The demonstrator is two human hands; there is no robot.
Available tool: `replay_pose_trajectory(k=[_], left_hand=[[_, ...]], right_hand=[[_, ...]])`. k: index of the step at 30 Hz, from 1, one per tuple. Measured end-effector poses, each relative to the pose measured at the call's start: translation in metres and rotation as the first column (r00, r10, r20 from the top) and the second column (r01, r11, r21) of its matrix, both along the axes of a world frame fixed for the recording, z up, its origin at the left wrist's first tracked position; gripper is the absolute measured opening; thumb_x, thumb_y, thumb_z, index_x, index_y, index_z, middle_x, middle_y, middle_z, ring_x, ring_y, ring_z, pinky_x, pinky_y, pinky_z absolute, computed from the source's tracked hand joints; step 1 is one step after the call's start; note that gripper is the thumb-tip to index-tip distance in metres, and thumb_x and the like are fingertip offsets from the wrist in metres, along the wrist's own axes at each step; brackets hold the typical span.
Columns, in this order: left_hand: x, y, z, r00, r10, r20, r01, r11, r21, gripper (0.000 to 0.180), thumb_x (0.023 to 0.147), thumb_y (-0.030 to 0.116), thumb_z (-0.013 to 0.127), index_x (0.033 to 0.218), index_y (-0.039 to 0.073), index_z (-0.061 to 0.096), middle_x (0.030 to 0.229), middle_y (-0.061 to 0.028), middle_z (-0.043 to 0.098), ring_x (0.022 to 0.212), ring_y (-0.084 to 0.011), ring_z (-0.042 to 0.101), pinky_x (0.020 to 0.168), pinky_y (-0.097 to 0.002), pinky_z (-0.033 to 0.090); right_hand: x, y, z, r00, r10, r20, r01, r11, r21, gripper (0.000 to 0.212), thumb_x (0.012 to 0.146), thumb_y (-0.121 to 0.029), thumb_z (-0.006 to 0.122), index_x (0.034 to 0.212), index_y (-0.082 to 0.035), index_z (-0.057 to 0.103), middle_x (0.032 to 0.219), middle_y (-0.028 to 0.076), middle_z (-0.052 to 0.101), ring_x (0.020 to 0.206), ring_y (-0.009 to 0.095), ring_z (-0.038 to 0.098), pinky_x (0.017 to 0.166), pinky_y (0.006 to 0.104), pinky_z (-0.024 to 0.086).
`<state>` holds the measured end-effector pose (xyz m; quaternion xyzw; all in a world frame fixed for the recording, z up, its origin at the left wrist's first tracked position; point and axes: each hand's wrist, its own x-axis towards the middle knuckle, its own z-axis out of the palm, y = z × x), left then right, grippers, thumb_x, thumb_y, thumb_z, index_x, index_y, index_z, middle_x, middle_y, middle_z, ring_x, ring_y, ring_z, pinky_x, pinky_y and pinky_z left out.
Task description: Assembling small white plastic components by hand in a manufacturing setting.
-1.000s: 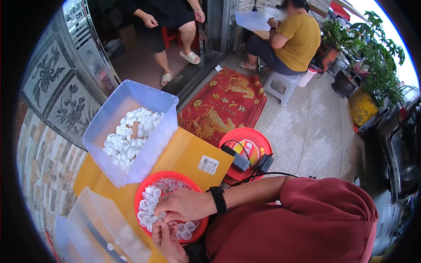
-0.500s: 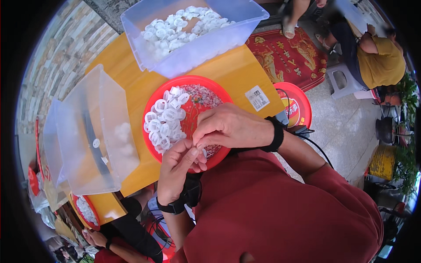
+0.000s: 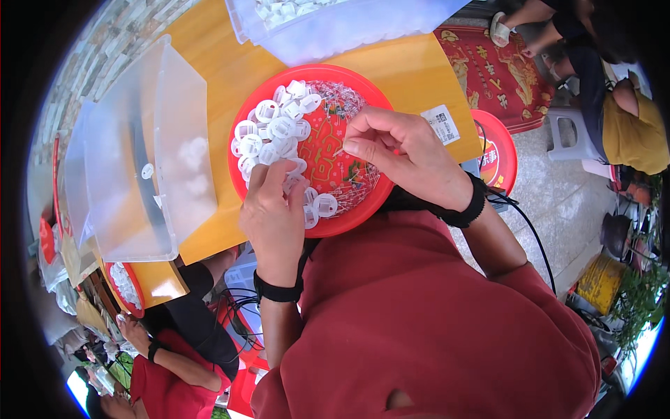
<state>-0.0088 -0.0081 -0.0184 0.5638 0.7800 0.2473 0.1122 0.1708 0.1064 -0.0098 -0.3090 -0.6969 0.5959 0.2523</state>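
Note:
A round red tray (image 3: 239,164) with a printed bottom holds white round plastic pieces (image 3: 281,128) heaped on its left side. Thin pins (image 3: 347,193) lie along its right and near parts, and more are at the far edge. My left hand (image 3: 273,220) curls its fingers around a white round piece at the near end of the heap, though the fingers partly hide it. Above the tray's right side, my right hand (image 3: 405,153) pinches thumb and forefinger together; a thin pin seems to show faintly at the tips.
A large translucent bin (image 3: 349,35) with more white pieces stands beyond the tray on the yellow table (image 3: 209,63). An empty-looking clear plastic box (image 3: 188,140) is at the left. A labelled sticker (image 3: 441,124) lies right. Another person's hand (image 3: 132,332) works at lower left.
My hands, together over the tray's near edge before, have parted. The left has moved to the white pieces, the right over the pins. The view has shifted, so the tray sits higher.

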Motion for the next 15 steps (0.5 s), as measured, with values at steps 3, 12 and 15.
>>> replay_pose_trajectory(k=[3,12,15], left_hand=[[0.002,0.003,-0.005,0.997,0.013,-0.070,-0.013,1.000,0.003,0.021,0.076,0.009,0.074,0.093,0.006,0.062,0.082,-0.0082,0.061,0.062,-0.0234,0.060,0.057,-0.0355,0.046],[0.004,0.009,-0.005,0.988,0.059,-0.143,-0.058,0.998,0.007,0.013,0.080,0.005,0.068,0.091,0.008,0.060,0.088,-0.0100,0.059,0.074,-0.0326,0.063,0.059,-0.0416,0.048],[0.000,0.006,-0.005,0.997,0.036,-0.071,-0.031,0.997,0.072,0.012,0.078,0.002,0.068,0.088,0.007,0.063,0.085,-0.0099,0.058,0.071,-0.0302,0.063,0.058,-0.0395,0.048]], right_hand=[[0.002,0.001,0.003,0.999,0.005,0.045,-0.005,1.000,0.013,0.009,0.093,-0.007,0.061,0.095,0.002,0.060,0.087,0.001,0.061,0.078,0.006,0.056,0.070,0.0215,0.048],[0.004,-0.001,0.000,0.999,0.009,0.050,-0.009,1.000,-0.009,0.009,0.094,-0.009,0.061,0.094,0.001,0.061,0.085,0.000,0.059,0.075,0.004,0.051,0.066,0.0202,0.044],[0.001,-0.003,-0.008,0.999,-0.029,-0.025,0.027,0.998,-0.060,0.012,0.093,-0.011,0.063,0.093,0.001,0.061,0.080,0.000,0.060,0.068,0.004,0.052,0.060,0.0206,0.044]])
